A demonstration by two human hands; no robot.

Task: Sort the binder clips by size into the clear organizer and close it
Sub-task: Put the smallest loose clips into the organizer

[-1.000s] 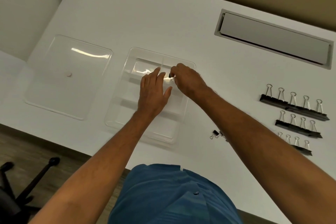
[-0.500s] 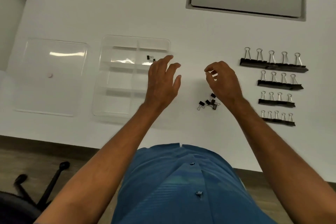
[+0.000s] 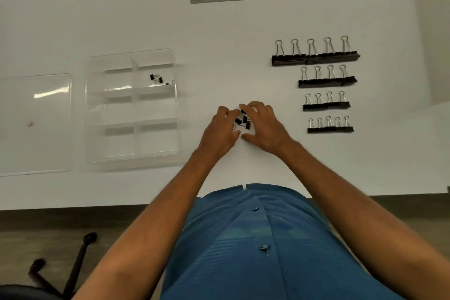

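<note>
Black mini binder clips [image 3: 242,119] are lying loose on the white worktop [image 3: 219,39], and both hands, left [image 3: 222,131] and right [image 3: 264,126], are cupping around them with curled fingers, probably gathering them; whether either is gripping one, I cannot tell. Half a second ago the hands were hovering apart, while the clear organizer [image 3: 131,156], a few minis inside, is sitting open beside its lid [image 3: 34,129].

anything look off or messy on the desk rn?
Nothing damaged or spilled. Only the tiny clips between both hands lie in a loose jumble, unlike the four neat rows on the right. The lid lies beside the open organizer.
</note>
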